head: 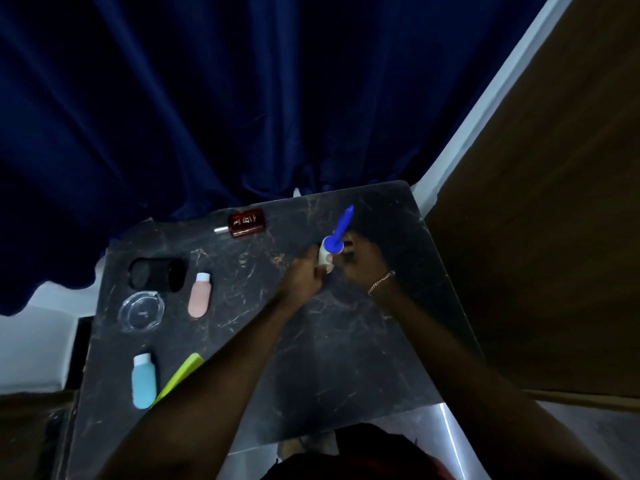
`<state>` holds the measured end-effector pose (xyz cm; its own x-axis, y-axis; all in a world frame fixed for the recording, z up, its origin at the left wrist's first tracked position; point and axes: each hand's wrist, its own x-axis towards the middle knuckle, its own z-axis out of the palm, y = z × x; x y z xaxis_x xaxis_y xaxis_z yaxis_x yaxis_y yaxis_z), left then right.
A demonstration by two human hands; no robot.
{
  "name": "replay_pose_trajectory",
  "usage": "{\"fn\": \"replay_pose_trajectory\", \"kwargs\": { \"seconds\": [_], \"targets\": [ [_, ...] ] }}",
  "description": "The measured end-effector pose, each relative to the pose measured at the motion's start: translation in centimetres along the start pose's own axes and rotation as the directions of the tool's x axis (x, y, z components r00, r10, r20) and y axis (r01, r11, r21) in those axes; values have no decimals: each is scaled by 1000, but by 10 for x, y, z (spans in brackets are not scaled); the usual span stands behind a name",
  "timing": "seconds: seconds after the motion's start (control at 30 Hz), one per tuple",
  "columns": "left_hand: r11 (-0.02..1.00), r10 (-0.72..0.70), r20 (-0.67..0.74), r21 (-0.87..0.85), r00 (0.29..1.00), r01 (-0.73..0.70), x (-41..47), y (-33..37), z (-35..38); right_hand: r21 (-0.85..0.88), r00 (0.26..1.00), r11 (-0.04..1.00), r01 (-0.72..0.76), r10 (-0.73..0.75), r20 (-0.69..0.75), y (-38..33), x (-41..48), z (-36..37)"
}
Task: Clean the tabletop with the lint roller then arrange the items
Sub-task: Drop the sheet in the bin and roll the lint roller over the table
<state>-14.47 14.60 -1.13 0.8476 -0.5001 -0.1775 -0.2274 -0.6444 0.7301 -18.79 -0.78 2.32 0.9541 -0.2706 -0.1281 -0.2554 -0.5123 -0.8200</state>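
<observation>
The lint roller [333, 244] has a blue handle pointing up and away and a white roll at its lower end. Both hands meet around that roll above the dark marble tabletop [346, 358]. My left hand [304, 273] pinches the roll's lower edge. My right hand [360, 259], with a chain bracelet at the wrist, wraps the roll from the right. On the left lie a pink bottle [200, 295], a blue bottle [143, 381], a green flat item [180, 375] partly hidden by my left forearm, a clear lid [141, 311], a black cylinder [157, 274] and a dark red bottle [246, 222].
A dark blue curtain [242, 98] hangs behind the table's far edge. A brown wooden panel [536, 237] stands along the right side. The table's near edge ends above a pale floor [415, 420].
</observation>
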Motion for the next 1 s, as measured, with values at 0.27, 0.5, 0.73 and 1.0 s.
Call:
{"fn": "replay_pose_trajectory", "kwargs": {
  "seconds": [0.27,0.5,0.73,1.0],
  "targets": [
    [997,4,35,-76,999,-1,87,28,34,-127,998,990,-54,48,-50,38,70,-43],
    [997,-54,3,-60,999,54,163,54,66,-234,994,969,-72,51,-94,74,139,-75],
    [997,-60,93,-45,994,65,224,59,85,-360,988,931,-68,12,-154,107,186,-88],
    [993,-97,121,-50,988,104,254,55,99,-358,987,931,-74,18,-157,129,205,-86]
  ]
}}
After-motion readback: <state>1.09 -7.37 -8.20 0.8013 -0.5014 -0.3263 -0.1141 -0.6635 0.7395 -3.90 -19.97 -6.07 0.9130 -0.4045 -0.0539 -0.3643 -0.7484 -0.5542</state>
